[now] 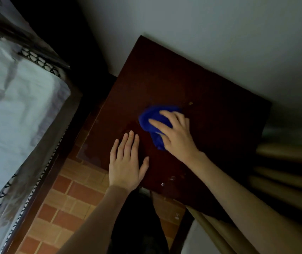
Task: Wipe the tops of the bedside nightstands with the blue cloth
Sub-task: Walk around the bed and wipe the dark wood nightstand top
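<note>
Blue cloth [149, 119] gripped by right hand [176, 133] on nightstand top [210, 85]; left hand [126, 163] laid flat, fingers straight.
Bed [9, 110] is seen frame left, curtain folds [284, 173] lower right.

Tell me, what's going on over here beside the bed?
A person is wiping the top of a dark wooden nightstand with a blue cloth. The right hand grips the bunched cloth near the middle of the top, while the left hand rests flat near the front edge. A few pale specks show on the wood close to that edge.
</note>
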